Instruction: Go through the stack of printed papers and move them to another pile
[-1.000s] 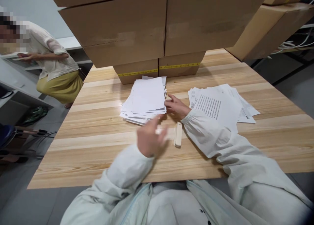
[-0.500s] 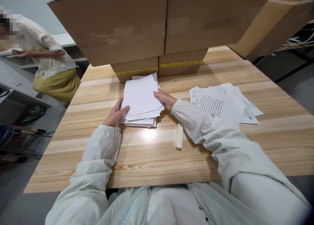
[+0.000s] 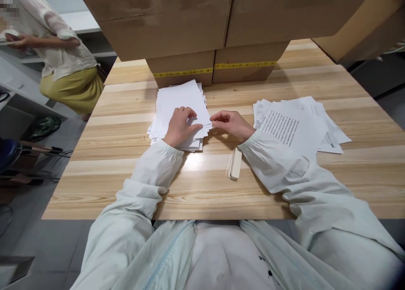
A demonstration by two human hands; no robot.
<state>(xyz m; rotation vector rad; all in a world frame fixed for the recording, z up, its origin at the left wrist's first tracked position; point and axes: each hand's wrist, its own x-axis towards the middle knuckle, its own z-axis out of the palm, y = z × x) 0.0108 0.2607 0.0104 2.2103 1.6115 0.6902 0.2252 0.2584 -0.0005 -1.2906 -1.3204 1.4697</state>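
Observation:
A stack of blank white sheets (image 3: 179, 100) lies on the wooden table (image 3: 284, 188) in front of the cardboard boxes. My left hand (image 3: 179, 125) rests flat on top of the stack near its right front corner, fingers spread on the paper. My right hand (image 3: 230, 123) sits just right of the stack, thumb and fingers pinched at the corner of the top sheets. A small cream stapler (image 3: 236, 163) lies on the table below my right wrist.
A second loose pile of printed pages (image 3: 297, 121) lies to the right. Stacked cardboard boxes (image 3: 190, 24) fill the far side of the table. Another person in a white top and yellow trousers (image 3: 63, 66) crouches at the left by grey shelves.
My left hand went from mid-air to the stack's left edge, then onto its top. My right hand shifted from the stack's right side to pinching its corner. The stack looks squared up.

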